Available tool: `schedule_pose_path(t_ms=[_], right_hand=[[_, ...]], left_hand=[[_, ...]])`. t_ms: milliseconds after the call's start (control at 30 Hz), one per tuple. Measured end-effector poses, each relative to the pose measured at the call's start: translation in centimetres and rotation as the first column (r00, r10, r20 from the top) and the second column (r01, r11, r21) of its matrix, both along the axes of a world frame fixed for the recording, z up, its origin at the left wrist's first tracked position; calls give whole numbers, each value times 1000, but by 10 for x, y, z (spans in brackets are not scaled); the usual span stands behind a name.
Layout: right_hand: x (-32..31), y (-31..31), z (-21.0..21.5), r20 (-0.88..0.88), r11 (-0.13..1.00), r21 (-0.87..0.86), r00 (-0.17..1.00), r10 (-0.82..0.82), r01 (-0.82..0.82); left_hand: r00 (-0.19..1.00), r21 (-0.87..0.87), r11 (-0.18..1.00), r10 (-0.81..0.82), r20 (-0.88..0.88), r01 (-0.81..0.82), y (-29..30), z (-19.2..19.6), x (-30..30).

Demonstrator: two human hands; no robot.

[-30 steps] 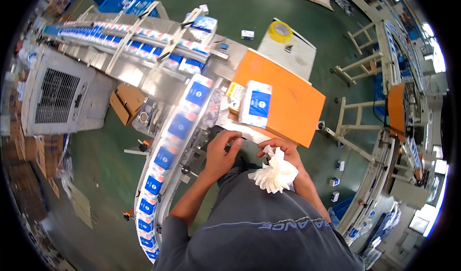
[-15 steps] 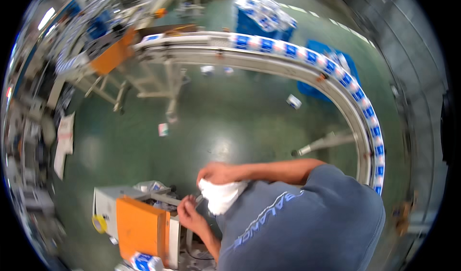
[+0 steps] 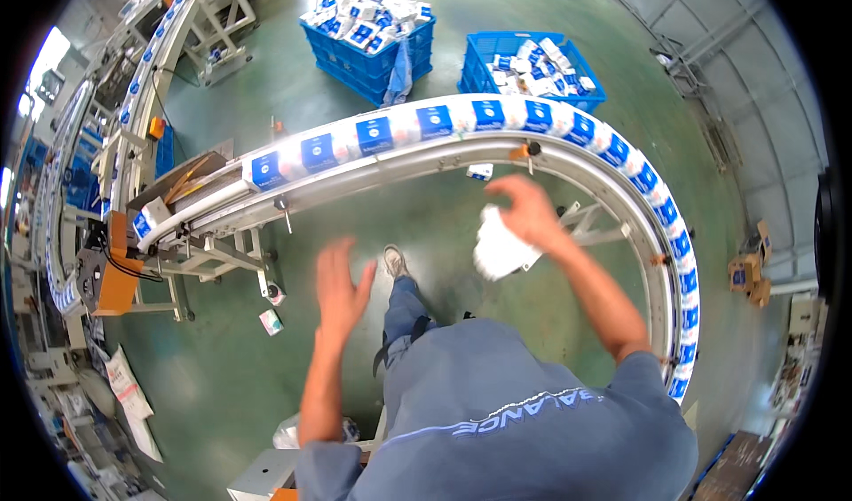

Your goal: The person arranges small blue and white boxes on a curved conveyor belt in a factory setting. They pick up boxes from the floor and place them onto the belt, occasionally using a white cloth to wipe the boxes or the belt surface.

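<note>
A worker stood inside the bend of a curved conveyor (image 3: 426, 150) on a green factory floor (image 3: 240, 386).

The right hand (image 3: 528, 213) gripped a crumpled white bundle (image 3: 499, 251), raised just short of the belt, while the left hand (image 3: 342, 288) hung open with fingers spread, holding nothing. Blue-and-white packets (image 3: 374, 134) rode the belt in single file. Beyond it stood two blue crates (image 3: 377, 57), heaped with more packets, and a second conveyor line (image 3: 133, 102) ran along the left.

You see a crumpled white cloth (image 3: 499, 249), blue plastic crates (image 3: 368, 53), blue-and-white packs (image 3: 374, 134), dark green painted floor (image 3: 222, 386).
</note>
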State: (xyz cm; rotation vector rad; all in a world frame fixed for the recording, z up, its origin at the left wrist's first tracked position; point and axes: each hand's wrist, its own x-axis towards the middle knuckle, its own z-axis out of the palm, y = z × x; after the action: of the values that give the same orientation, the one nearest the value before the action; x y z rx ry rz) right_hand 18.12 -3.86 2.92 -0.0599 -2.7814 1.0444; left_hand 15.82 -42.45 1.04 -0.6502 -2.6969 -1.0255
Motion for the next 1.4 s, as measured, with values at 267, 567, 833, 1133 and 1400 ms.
schedule_pose_path(t_ms=[267,567,833,1133,1400], right_hand=[[-208,231,-40,217,729,660,975,47,-182],[-213,248,-64,450,712,662,884,-128,-234],[-246,249,151,22,663,739,988,151,-118],[-326,417,103,163,750,661,981,-110,-25],[-205,334,5,446,932,261,888,115,-252]], left_hand=[[987,-199,967,-163,-1,160,143,-57,-280],[909,-428,838,-408,-81,338,183,-83,-294],[938,-348,917,-277,-210,193,179,62,-269],[778,-310,903,-417,-471,296,489,158,-378],[961,-288,924,-201,191,251,341,78,-383]])
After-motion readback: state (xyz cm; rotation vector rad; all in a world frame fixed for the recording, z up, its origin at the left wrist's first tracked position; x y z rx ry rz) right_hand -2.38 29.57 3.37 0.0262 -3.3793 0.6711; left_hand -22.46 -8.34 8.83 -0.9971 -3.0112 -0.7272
